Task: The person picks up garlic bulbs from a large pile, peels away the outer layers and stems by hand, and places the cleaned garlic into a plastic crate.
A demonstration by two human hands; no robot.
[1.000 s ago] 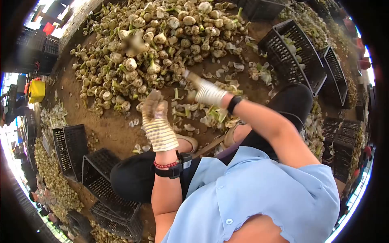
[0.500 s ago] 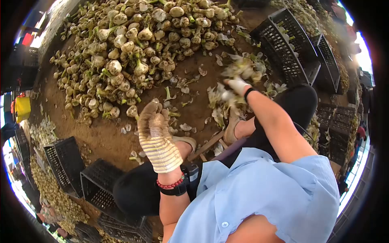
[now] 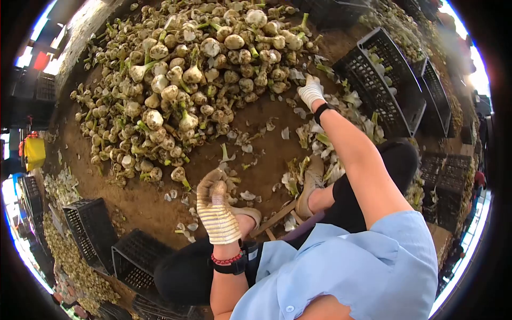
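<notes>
My left hand [image 3: 217,205], in a striped knitted glove dirty brown at the fingers, is held above my lap with its fingers curled together. Whatever lies inside them, if anything, is hidden. My right hand [image 3: 311,90], in a white striped glove, reaches forward to the right edge of the garlic pile [image 3: 176,90]; its fingers look bent inward, and I cannot make out anything in them. Near it lie torn garlic skins and leaves [image 3: 333,138]. One loose garlic bulb [image 3: 180,175] sits on the soil just beyond my left hand.
Black plastic crates stand at the right, one crate [image 3: 381,80] with garlic bulbs inside. More crates lie at the left, among them a tilted crate [image 3: 140,261]. My shoe [image 3: 312,184] rests beside the skins. A yellow item [image 3: 35,153] is at the far left.
My right hand has moved forward, away from the skins, which were blurred in motion around it. My left hand has dropped slightly nearer my lap, fingers more curled. The view has shifted a little.
</notes>
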